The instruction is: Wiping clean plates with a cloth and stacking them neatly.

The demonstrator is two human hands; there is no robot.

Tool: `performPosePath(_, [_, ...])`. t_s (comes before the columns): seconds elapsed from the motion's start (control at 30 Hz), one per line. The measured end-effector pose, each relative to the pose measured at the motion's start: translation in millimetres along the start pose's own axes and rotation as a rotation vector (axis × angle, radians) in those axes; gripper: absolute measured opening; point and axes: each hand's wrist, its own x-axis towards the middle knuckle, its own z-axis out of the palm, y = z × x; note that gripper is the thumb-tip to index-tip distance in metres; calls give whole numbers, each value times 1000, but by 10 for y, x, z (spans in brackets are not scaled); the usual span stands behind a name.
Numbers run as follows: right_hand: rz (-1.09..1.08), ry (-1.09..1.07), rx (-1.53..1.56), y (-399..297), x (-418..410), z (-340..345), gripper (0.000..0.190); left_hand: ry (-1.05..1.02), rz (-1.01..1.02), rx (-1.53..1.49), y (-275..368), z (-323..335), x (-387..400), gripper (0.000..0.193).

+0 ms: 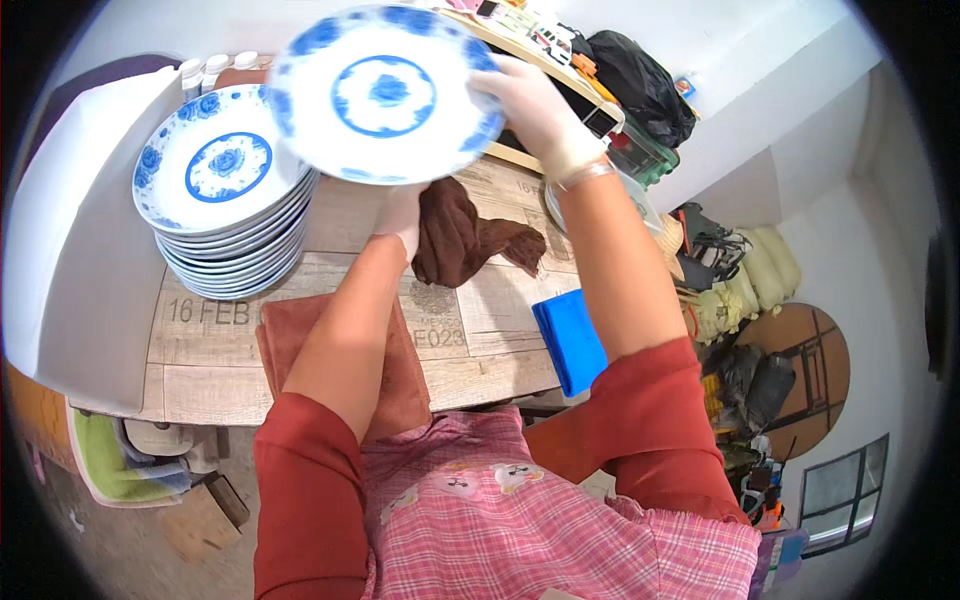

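Observation:
A white plate with blue flower patterns is lifted above the table, its face towards me and slightly blurred. My right hand, in a pale thin glove, grips its right rim. My gloved left hand is under the lower edge of the plate, and its fingers are hidden. Bunched at that hand is a dark brown cloth, trailing to the right over the wood-patterned table. To the left stands a stack of matching blue-and-white dishes. A folded reddish-brown cloth lies beneath my left forearm.
A folded blue cloth lies at the table's right front edge. A tall white panel borders the left side. White-capped bottles stand behind the stack. At the back is a shelf unit, with a clear container right of it.

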Motion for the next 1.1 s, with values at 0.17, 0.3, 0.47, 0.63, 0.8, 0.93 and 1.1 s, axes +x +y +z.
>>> performPosePath(0.17, [97,250,131,721,-800,-662,26,140,60,-127,-95,-261,340,37])
performPosePath(0.3, [241,541,119,1448,-1554,-930,26,276,248,-142,106,153,84,25])
performPosePath(0.47, [415,598,114,1805,-1896,-574,24,-269,576,689,-119,605,-331,25])
performPosePath(0.63, [162,419,-426,2682,-2060,-488,27,-827,393,1213,-721,775,-652,29])
performPosePath(0.8, [484,516,95,2067,-2001,-124,29,-654,631,1585,-662,509,-590,33])
performPosePath(0.93, [460,458,149,1706,-2043,-102,33,-512,630,1693,-677,505,-538,40])
performPosePath(1.1, [482,427,116,1693,-2036,-97,34,-270,514,1662,-534,482,-458,43])
